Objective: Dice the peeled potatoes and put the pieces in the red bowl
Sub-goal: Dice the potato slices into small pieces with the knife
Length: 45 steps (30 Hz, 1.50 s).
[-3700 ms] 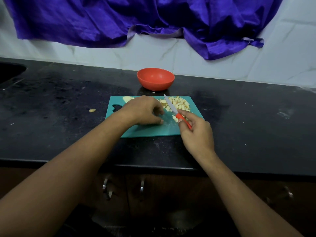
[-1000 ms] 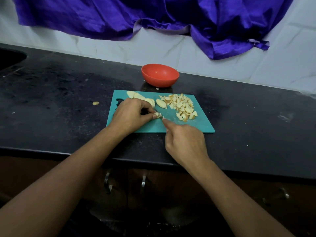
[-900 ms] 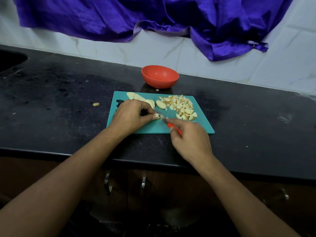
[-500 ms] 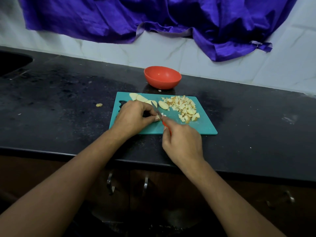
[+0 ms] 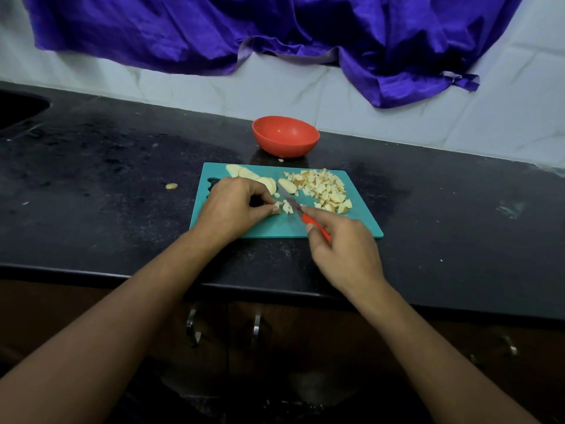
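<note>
Fingers (image 5: 273, 209) of left hand (image 5: 232, 206) pinch a potato strip (image 5: 286, 206) on the chopping board (image 5: 275, 229); right hand (image 5: 342, 249) grips the knife (image 5: 307, 220). Diced pile (image 5: 324, 189) at board's far right, uncut slices (image 5: 247, 173) far left; red bowl (image 5: 284, 146) behind board, seemingly empty.

The knife (image 5: 298, 211) has been swung off the diced heap and brought down by the right hand (image 5: 342, 249), its blade now aimed toward 10 o'clock, beside the potato piece (image 5: 277, 205) pinched by the left hand (image 5: 232, 209). More small cubes (image 5: 286, 206) have been cut loose at those fingertips within the last second. The right hand has been drawn back toward 4 o'clock, so the red handle (image 5: 307, 219) is bared again. Slices (image 5: 247, 173) at 11 o'clock on the cutting board (image 5: 284, 228), hidden 3.7 s ago, are uncovered.
</note>
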{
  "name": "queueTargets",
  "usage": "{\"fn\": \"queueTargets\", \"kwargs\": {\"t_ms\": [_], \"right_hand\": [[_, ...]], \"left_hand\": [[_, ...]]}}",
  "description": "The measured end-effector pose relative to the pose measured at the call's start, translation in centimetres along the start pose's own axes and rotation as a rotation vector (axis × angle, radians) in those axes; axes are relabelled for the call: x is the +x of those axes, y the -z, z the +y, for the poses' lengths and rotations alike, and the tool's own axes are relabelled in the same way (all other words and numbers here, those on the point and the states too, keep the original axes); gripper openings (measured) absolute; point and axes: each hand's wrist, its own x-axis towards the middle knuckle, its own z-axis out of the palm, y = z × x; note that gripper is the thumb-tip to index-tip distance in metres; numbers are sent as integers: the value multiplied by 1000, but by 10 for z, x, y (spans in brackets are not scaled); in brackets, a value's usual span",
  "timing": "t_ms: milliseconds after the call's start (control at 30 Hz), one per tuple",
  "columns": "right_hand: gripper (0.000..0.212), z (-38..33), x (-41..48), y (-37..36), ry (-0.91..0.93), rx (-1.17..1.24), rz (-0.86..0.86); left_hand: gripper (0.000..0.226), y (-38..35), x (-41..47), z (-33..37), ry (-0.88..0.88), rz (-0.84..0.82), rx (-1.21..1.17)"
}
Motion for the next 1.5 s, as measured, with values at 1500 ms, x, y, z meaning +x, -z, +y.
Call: {"fn": "queueTargets", "kwargs": {"t_ms": [1500], "right_hand": [[46,-34,3,-26,122,-269,-1]], "left_hand": [[9,5,-8,-8,-21,-3,-6]]}}
